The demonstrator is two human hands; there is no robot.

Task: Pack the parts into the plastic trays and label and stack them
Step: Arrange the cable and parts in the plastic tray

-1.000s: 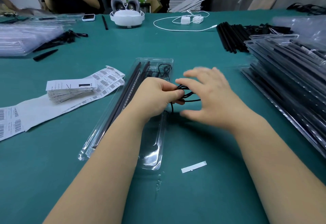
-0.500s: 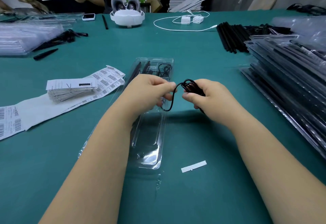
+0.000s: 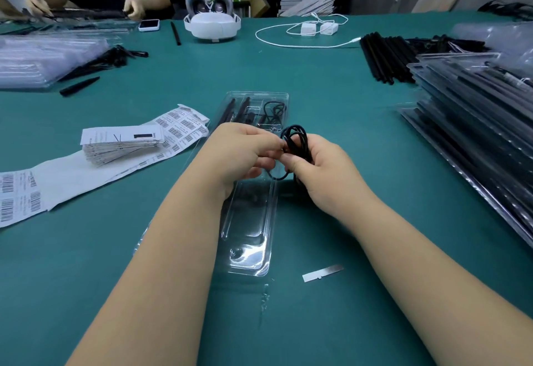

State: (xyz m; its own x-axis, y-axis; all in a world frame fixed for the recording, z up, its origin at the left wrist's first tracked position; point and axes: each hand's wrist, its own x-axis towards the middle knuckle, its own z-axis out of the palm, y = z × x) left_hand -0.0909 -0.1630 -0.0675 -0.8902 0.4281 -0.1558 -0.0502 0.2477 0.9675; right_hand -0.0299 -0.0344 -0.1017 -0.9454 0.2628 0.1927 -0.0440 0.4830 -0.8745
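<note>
A coiled black cable [image 3: 295,142] is gripped by the right hand [image 3: 320,171] and pinched by the left hand [image 3: 245,153], above the clear plastic tray [image 3: 251,233].

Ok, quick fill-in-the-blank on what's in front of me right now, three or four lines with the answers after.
1. Both hands, the left hand and the right hand, hold a coiled black ____.
2. The clear plastic tray lies on a ____ coloured table.
3. The sheets of barcode labels lie to the ____ of the tray.
4. The stack of packed trays stands on the ____ side of the table.

Missing words: cable; green; left; right
</note>
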